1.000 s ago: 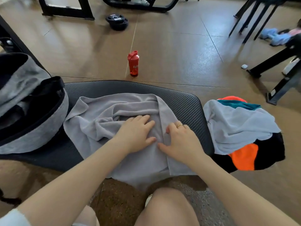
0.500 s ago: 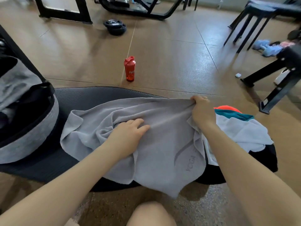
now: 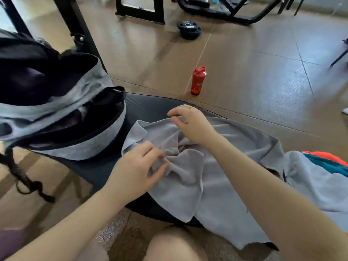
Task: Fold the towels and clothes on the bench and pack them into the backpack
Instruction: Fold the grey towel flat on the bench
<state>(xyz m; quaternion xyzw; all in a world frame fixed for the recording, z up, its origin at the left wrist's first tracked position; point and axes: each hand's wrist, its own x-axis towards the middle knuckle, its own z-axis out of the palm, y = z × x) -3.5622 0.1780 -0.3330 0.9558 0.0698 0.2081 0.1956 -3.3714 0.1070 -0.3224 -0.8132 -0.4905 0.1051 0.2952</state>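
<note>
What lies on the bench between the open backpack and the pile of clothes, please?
In the head view, the grey towel lies bunched there on the bench, with the left hand and right hand gripping it.

Floor (image 3: 244,59): brown, glossy, cut into big panels by thin seams, daylight glaring off it.
Speckled patch (image 3: 120,230): rougher flooring right at the near edge.
Red bottle (image 3: 198,81): standing upright on a floor seam, just past the worktop.
Weight plates (image 3: 189,29): dark, stacked flat on the floor, farther back.
Black frame (image 3: 140,11): gym equipment legs along the far edge.
Curved black base (image 3: 235,15): another machine beside it.
Slanted black post (image 3: 81,34): rising at left.
</note>
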